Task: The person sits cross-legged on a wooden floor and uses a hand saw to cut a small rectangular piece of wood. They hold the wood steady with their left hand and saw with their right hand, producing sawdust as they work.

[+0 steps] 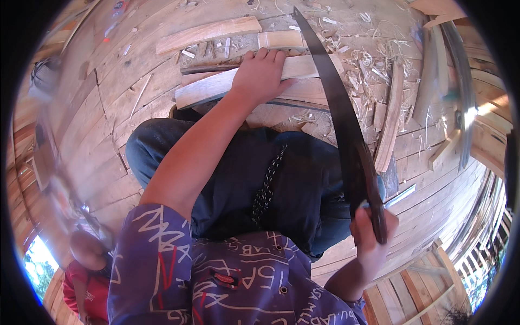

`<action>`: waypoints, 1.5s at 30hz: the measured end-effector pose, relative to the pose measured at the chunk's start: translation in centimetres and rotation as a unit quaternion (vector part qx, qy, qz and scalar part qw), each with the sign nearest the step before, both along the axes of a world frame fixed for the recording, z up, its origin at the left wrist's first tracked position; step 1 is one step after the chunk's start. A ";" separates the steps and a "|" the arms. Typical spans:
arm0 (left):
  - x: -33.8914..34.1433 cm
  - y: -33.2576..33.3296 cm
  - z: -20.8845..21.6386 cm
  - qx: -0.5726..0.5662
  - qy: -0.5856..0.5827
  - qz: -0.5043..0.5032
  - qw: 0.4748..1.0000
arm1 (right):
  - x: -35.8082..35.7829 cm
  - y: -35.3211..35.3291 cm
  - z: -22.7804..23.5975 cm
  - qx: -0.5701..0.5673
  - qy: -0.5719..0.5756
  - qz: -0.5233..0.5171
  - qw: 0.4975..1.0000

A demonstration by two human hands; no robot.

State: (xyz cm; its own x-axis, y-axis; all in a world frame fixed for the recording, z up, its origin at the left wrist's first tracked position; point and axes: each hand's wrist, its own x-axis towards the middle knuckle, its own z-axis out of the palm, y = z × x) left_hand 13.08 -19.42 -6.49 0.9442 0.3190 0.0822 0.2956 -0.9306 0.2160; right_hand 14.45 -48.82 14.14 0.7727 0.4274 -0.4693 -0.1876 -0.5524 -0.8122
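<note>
My right hand [369,234] is closed around the handle of a long handsaw [342,111] at the lower right. Its dark, tapering blade points up and away, crossing over the right part of a pale wooden board [302,66]. Whether the teeth touch the wood, I cannot tell. Left of the blade, my left hand [261,76] grips that board from above, fingers over the far edge and thumb on the near side. The board lies across other wood pieces [306,91] just beyond my folded legs.
Curly shavings [357,76] and offcuts litter the plank floor [124,92]. Beyond the board lies a long wood strip [211,33] and a short block [280,39]. Another strip [391,116] lies to the right. A person in red [89,287] is at the lower left.
</note>
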 end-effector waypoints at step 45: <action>-0.4 -0.5 0.3 0.008 0.021 0.016 1.000 | -0.5 2.9 -0.8 -0.029 -0.036 0.032 0.998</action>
State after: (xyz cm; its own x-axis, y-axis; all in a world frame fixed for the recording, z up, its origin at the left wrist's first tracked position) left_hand 12.66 -19.87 -6.21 0.9362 0.3480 0.0484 0.3336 -0.9238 0.1879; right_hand 13.96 -45.88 13.29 0.7772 0.4512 -0.4385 -0.0926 -0.6073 -0.7891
